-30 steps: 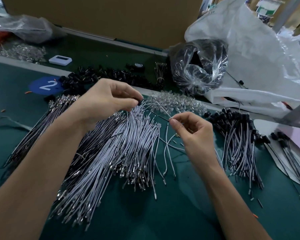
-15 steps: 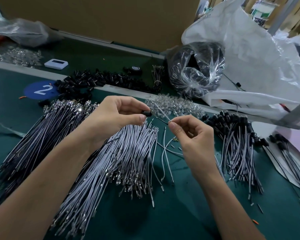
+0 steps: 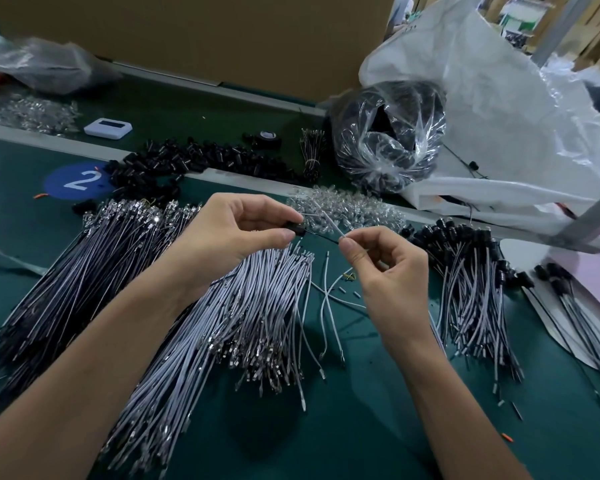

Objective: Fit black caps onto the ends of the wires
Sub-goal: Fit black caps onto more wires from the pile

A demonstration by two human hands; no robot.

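Lifted off the pile's far edge since a second ago, the left hand [image 3: 236,237] pinches a black cap [image 3: 294,228] between thumb and forefinger. The right hand [image 3: 388,271] pinches a thin wire [image 3: 328,220] just beside it, above the wire heap [image 3: 250,306]. Light and limp, the wire would likely buckle — best held close to its tip.

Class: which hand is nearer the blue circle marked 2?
Left. The left hand, pinching a black cap, sits right of the blue circle; the right hand, pinching a wire, is farther right.
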